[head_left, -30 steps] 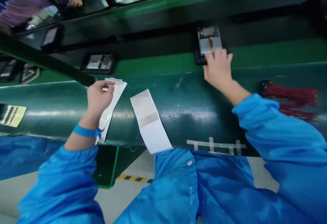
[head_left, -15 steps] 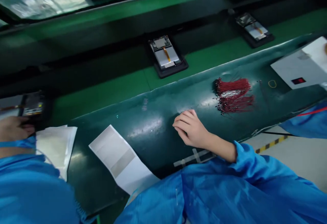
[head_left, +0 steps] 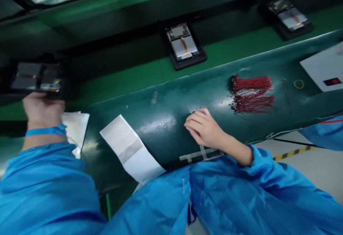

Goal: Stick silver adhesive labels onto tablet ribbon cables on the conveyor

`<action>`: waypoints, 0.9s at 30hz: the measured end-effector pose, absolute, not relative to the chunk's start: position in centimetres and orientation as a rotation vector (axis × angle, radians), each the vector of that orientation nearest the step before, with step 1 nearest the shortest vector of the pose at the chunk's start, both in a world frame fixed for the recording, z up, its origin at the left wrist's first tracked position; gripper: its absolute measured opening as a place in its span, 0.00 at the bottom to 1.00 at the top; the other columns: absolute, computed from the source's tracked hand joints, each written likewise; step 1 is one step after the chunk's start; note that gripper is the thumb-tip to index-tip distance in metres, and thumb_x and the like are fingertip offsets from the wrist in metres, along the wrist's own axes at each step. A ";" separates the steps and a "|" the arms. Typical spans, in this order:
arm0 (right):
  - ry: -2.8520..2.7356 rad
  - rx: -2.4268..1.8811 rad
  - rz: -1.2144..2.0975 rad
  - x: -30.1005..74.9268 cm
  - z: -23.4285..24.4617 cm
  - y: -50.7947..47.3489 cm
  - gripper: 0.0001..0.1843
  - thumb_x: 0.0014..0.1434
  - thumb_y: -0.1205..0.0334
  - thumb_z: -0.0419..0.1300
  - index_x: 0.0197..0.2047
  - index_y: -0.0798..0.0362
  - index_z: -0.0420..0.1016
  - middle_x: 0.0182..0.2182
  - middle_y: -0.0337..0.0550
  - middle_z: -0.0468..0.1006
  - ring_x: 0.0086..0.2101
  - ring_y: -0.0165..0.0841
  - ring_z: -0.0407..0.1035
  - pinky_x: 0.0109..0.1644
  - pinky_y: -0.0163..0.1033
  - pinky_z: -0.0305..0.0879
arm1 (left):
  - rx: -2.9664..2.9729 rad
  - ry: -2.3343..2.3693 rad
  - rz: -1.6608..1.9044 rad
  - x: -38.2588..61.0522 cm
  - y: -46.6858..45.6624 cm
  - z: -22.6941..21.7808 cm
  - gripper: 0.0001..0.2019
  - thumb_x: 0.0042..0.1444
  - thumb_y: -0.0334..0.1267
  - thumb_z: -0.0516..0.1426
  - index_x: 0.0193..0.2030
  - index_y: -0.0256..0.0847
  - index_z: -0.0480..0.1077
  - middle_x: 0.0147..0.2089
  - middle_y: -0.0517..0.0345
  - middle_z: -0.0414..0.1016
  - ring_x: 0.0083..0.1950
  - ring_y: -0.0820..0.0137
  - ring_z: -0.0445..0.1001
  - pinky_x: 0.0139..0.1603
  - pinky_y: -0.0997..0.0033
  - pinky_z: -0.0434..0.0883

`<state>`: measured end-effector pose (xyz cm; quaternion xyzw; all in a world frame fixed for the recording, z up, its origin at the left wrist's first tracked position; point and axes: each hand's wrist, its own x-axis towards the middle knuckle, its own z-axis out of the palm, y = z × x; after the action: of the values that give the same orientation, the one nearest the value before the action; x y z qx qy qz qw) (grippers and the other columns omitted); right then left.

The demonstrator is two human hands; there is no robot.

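At the far left, my left hand (head_left: 44,110) grips the near edge of a black tray (head_left: 62,92) that holds an opened tablet (head_left: 28,76), its battery and circuit board exposed. The fingers are partly hidden under the tray. My right hand (head_left: 202,127) rests on the green bench mat, fingers curled together; whether anything small is inside them is hidden. To the right of that hand lies a bundle of thin red wires (head_left: 252,93) with dark ends.
Another opened tablet (head_left: 183,45) sits in a black tray on the green belt, with one more tablet (head_left: 292,16) farther right. A folded paper sheet (head_left: 128,149), stacked papers (head_left: 76,127), a yellow rubber band (head_left: 298,84) and a white panel (head_left: 327,67) lie on the bench.
The whole view has shifted, so things appear farther right and higher. My left hand and its tray have moved up, away from the stacked papers. My right hand stays in place.
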<state>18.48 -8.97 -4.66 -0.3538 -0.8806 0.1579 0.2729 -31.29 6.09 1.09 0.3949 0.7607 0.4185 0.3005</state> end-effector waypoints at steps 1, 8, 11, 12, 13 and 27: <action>-2.337 -0.975 0.433 18.9 -4.5 -9.1 0.07 0.71 0.69 0.56 0.44 0.51 0.76 0.41 0.45 0.83 0.40 0.37 0.73 0.50 0.49 0.60 | 0.988 2.018 1.146 -31.3 5.8 0.8 0.16 0.68 0.34 0.49 0.57 0.36 0.70 0.51 0.57 0.80 0.58 0.63 0.76 0.68 0.49 0.72; -2.104 -1.089 0.568 21.2 -4.1 -11.9 0.26 0.69 0.60 0.62 0.68 0.50 0.64 0.59 0.59 0.73 0.58 0.48 0.71 0.57 0.54 0.73 | 0.656 1.567 1.081 -18.3 -3.8 1.6 0.21 0.45 0.24 0.61 0.48 0.35 0.73 0.51 0.52 0.83 0.54 0.58 0.81 0.64 0.48 0.79; -2.175 -1.058 0.480 23.1 -5.0 -14.5 0.27 0.69 0.57 0.64 0.67 0.49 0.64 0.60 0.60 0.71 0.60 0.50 0.70 0.59 0.58 0.72 | 0.448 1.464 0.864 -9.8 -9.6 0.4 0.24 0.40 0.27 0.65 0.48 0.36 0.75 0.49 0.47 0.84 0.53 0.50 0.82 0.58 0.48 0.83; -2.215 -1.050 0.447 24.0 -5.4 -15.3 0.24 0.70 0.57 0.64 0.65 0.50 0.66 0.59 0.59 0.72 0.58 0.49 0.71 0.57 0.56 0.73 | 0.406 1.440 0.821 -7.6 -11.2 -0.3 0.25 0.39 0.27 0.65 0.49 0.37 0.76 0.49 0.47 0.84 0.53 0.49 0.83 0.57 0.48 0.84; -2.266 -1.048 0.418 24.9 -5.9 -16.2 0.19 0.70 0.59 0.62 0.62 0.50 0.69 0.57 0.58 0.74 0.55 0.47 0.72 0.54 0.54 0.72 | 0.382 1.417 0.797 -5.7 -12.5 -1.1 0.27 0.38 0.27 0.65 0.51 0.38 0.76 0.49 0.47 0.84 0.54 0.49 0.83 0.56 0.49 0.84; -2.395 -1.430 0.339 27.8 -8.0 -18.1 0.20 0.72 0.50 0.60 0.59 0.55 0.75 0.52 0.56 0.80 0.50 0.50 0.69 0.50 0.51 0.60 | 0.779 1.342 0.636 -2.7 -18.8 -4.4 0.34 0.50 0.46 0.72 0.60 0.40 0.65 0.55 0.44 0.81 0.53 0.55 0.83 0.51 0.55 0.83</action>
<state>27.79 -18.12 -8.02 -0.5020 -0.8406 0.1191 0.1650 -2.68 -18.80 -4.41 0.3453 0.5952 0.2822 0.6685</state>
